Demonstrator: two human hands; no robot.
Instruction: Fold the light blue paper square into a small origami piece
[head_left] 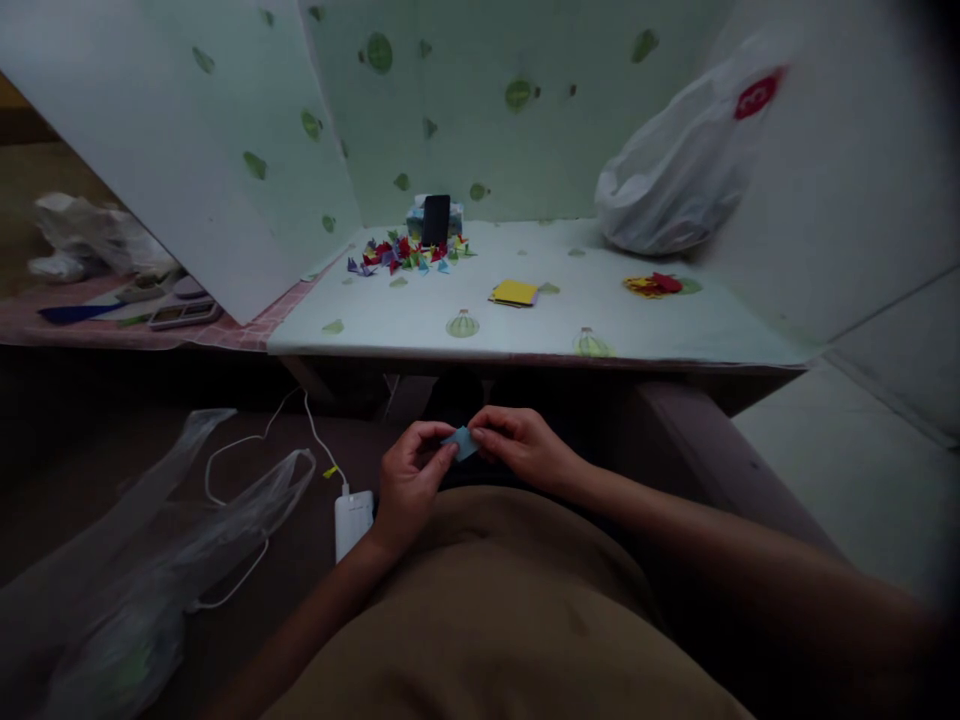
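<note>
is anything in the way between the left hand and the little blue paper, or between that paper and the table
Nothing visible blocks the left hand: its fingers already hold the blue paper. Towards the table, I see only its front edge, which the paper would probably need to clear.

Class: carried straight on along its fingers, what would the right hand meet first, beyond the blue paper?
Probably the left hand, holding the other side of the blue paper; depth is uncertain.

There are two hands [411, 478] [525, 445], one blue paper [464, 443], one phone [436, 220] and one paper stack [515, 292].
</note>
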